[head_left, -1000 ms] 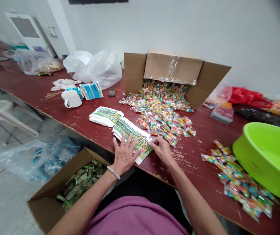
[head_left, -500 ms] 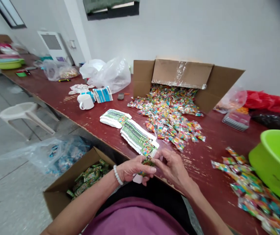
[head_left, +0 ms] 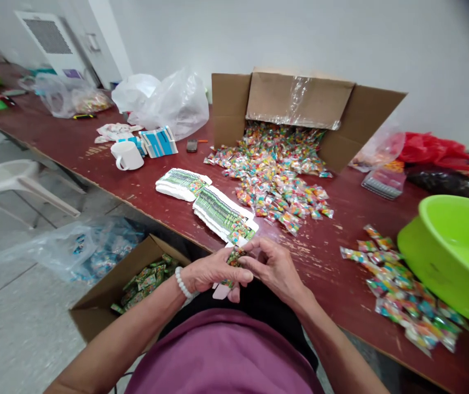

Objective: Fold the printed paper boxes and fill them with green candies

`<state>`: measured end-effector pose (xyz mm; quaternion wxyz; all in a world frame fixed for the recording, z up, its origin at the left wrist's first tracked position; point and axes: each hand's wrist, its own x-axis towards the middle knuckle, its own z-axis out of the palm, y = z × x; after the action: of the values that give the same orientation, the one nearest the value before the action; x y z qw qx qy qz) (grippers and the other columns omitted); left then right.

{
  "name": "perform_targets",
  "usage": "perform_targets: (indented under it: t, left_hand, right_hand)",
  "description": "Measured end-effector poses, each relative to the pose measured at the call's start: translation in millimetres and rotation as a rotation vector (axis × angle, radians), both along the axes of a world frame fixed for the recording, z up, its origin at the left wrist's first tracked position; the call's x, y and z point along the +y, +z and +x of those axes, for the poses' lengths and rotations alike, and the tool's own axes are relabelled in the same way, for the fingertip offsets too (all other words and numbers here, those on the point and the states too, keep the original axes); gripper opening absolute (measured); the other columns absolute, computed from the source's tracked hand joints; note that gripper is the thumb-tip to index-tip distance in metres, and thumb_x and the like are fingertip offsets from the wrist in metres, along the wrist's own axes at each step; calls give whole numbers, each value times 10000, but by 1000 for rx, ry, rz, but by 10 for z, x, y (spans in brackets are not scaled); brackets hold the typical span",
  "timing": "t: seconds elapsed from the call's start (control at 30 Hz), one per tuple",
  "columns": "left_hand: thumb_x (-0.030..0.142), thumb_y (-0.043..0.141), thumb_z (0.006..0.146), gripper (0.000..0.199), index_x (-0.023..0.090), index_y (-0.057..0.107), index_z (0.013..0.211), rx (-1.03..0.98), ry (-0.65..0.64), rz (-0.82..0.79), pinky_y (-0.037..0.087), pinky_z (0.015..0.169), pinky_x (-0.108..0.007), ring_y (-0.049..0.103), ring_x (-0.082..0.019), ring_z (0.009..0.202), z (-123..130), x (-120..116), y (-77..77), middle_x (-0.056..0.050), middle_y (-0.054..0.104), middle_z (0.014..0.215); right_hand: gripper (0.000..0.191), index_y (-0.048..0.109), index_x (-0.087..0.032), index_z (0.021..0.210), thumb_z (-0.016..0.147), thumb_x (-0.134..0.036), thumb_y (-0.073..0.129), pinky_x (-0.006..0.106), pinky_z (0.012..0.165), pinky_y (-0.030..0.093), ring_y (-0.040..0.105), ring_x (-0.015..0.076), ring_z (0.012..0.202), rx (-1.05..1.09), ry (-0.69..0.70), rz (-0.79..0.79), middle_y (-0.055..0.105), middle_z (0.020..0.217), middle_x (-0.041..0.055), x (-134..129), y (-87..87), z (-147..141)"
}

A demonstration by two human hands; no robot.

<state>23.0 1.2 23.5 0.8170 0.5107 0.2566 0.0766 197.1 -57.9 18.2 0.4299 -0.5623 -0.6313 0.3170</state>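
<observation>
Red table (head_left: 324,246) ahead, left hand (head_left: 213,269) curls around a printed carton (head_left: 235,256), right hand (head_left: 277,269) pinching its far end.

This looks like a packing workshop: a long, scuffed red tabletop (head_left: 333,273) carries wrapped packets (head_left: 275,180) spilling from a cardboard box (head_left: 295,98), near stacked printed cards (head_left: 220,212); a plastic stool (head_left: 8,178) stands on grey floor (head_left: 24,334).

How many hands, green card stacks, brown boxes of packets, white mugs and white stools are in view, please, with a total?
Left hand and right hand: 2
Green card stacks: 2
Brown boxes of packets: 2
White mug: 1
White stool: 1
Total: 8
</observation>
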Motion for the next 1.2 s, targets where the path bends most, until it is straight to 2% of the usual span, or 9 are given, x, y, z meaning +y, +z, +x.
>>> perform_targets:
  t: [0.13,0.2,0.4,0.67,0.8,0.87,1.0,1.07,1.2]
  left_hand:
    - [381,822,724,680,186,534,1309,-10,28,73,457,509,-194,598,-93,531,4,-24,-1,18,618,785]
    - [389,818,728,724,170,504,1343,33,50,134,443,495,-187,579,-91,543,24,-28,-13,22,602,781]
    - [399,797,725,537,142,616,1160,62,71,275,499,566,-207,536,-114,737,108,-22,-9,-33,593,978]
    - [377,815,678,402,151,598,929,149,-60,235,475,544,-203,539,-96,620,116,-43,7,19,584,750]
    - [337,832,641,386,168,578,878,163,-65,204,447,476,-209,510,-85,503,134,-102,-16,59,548,644]
    - [318,801,669,289,157,592,787,155,28,263,433,462,-204,476,-76,491,164,-131,-30,58,520,616]
    - [317,746,711,219,134,630,744,129,252,219,466,488,-237,513,-100,508,230,-180,-75,18,571,625]
    - [335,748,720,239,128,646,783,124,310,197,485,519,-259,556,-122,534,239,-193,-99,-7,616,668]
    - [395,728,799,284,138,676,906,115,347,351,505,669,-257,631,-161,761,171,-182,-136,-38,680,848]
  right_hand:
    - [94,666,-205,883,804,-198,717,221,529,392,506,99,550,73,13,-46,630,720,-34,14,-48,5]
    - [52,659,-204,833,809,-192,703,225,539,398,521,108,570,60,7,-19,625,714,-26,13,-50,21]
    - [83,638,-204,780,839,-153,666,253,692,453,618,148,739,-9,35,151,674,808,9,-53,12,83]
    - [83,565,-216,880,943,-267,582,227,587,398,534,115,612,15,319,-162,617,716,-32,-85,96,257]
    - [208,549,-213,896,923,-401,633,230,581,424,548,120,636,258,420,-306,631,767,-17,-62,53,289]
    - [244,570,-215,916,882,-428,683,235,578,431,547,123,636,299,302,-246,631,779,-12,-60,-17,248]
    - [338,645,-225,1010,760,-390,801,247,557,429,523,124,614,180,-128,-23,648,862,8,-44,-200,124]
    - [283,676,-210,959,793,-425,758,256,553,445,541,129,609,245,-128,-65,661,869,23,-23,-273,87]
    - [321,654,-179,721,846,-474,682,255,542,437,546,135,578,367,-134,-157,626,670,6,19,-305,106]
